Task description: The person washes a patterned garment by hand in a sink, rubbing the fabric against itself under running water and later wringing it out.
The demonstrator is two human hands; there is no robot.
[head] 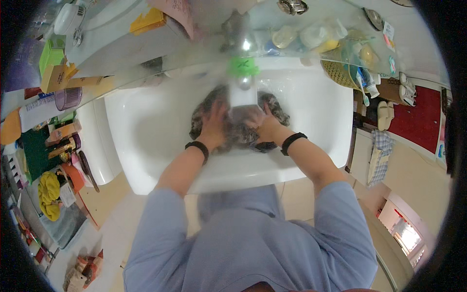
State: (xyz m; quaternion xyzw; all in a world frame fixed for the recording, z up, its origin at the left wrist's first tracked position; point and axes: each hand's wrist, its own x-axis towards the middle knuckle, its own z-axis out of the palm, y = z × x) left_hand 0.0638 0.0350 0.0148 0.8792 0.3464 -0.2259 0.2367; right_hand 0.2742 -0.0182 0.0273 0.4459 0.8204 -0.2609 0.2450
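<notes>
Wet, dark, patterned cloth [246, 137] lies bunched in the white washbasin [146, 146], partly hidden under the faucet [243, 91]. My left hand [215, 126] presses on the left part of it with the fingers spread. At the right, my right hand [264, 124] rests on the cloth below the faucet spout, its fingers partly blurred. Whether either hand grips the cloth does not show clearly. Each wrist wears a black band.
A glass shelf [197, 62] crosses above the basin's back, bearing bottles, boxes and a purple cup [68, 98]. A woven basket [339, 75] with a toothbrush [365, 95] and tubes hangs at the right. Crowded toiletries stand at the left.
</notes>
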